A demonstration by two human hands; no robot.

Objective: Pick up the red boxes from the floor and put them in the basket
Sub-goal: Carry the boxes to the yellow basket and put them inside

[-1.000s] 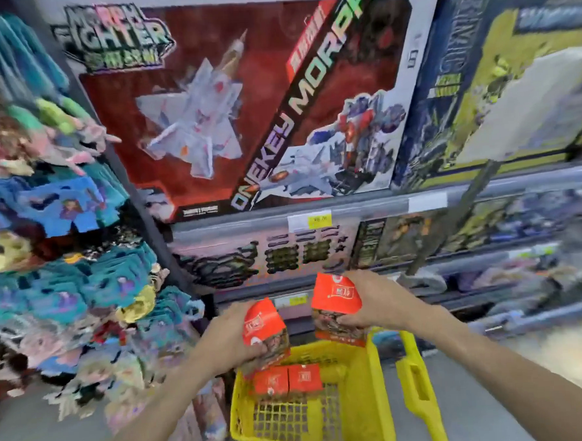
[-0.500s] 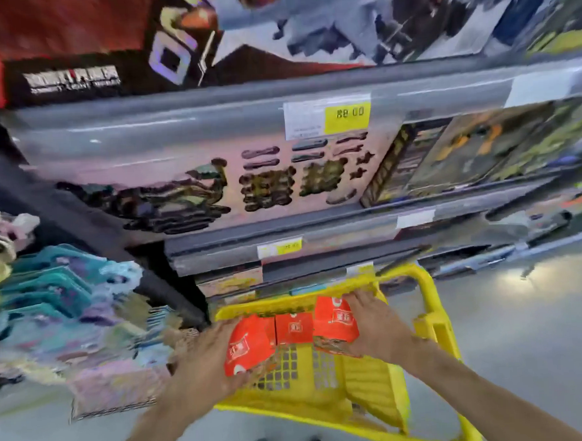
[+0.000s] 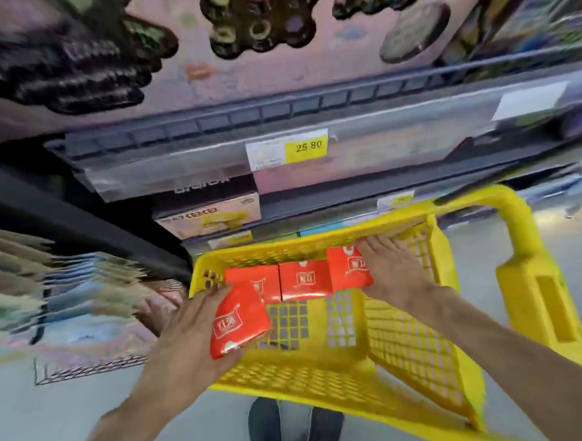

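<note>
A yellow plastic basket (image 3: 421, 345) with a tall handle (image 3: 539, 295) stands on the floor below me. Two red boxes (image 3: 304, 280) lie side by side on its mesh bottom near the far wall. My left hand (image 3: 191, 330) holds another red box (image 3: 239, 320) tilted over the basket's left rim. My right hand (image 3: 391, 269) rests on a red box (image 3: 347, 268) at the far right of the row, inside the basket; whether the fingers still grip it is unclear.
Store shelves (image 3: 279, 153) with toy boxes and a yellow price tag (image 3: 307, 147) rise right behind the basket. Hanging packets (image 3: 50, 293) fill a rack at the left. My shoes (image 3: 293, 426) stand on the grey floor just in front of the basket.
Both hands have gone down into the basket with their boxes. The right one now sits in line with the two lying boxes. My view has tipped further down.
</note>
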